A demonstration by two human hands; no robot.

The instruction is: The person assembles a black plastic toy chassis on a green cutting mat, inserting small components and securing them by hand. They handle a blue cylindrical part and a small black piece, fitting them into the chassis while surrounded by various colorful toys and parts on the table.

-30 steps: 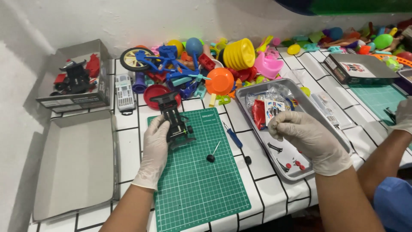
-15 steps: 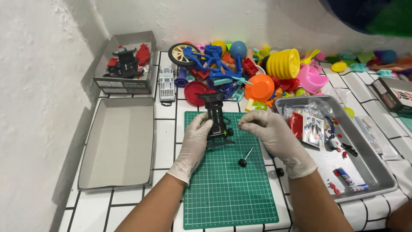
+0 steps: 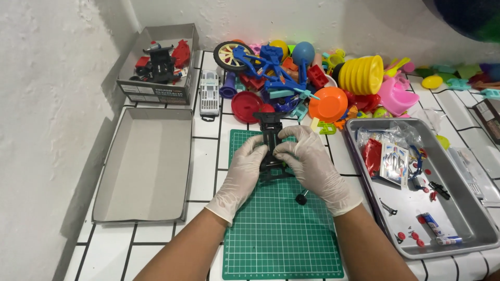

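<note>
Over the green cutting mat (image 3: 281, 234), both gloved hands grip a black toy car chassis (image 3: 271, 140): the left hand (image 3: 242, 174) pinches its left edge, the right hand (image 3: 310, 164) its right. It looks light, stiff, thin plastic, probably brittle; best held by the side rails.

Head view, steep downward (close range), facing wall across tiled table (image 3: 205, 156).

Black toy car chassis (image 3: 271, 141), flat and lengthwise on the green cutting mat's (image 3: 276, 239) far end, partly covered.
</note>
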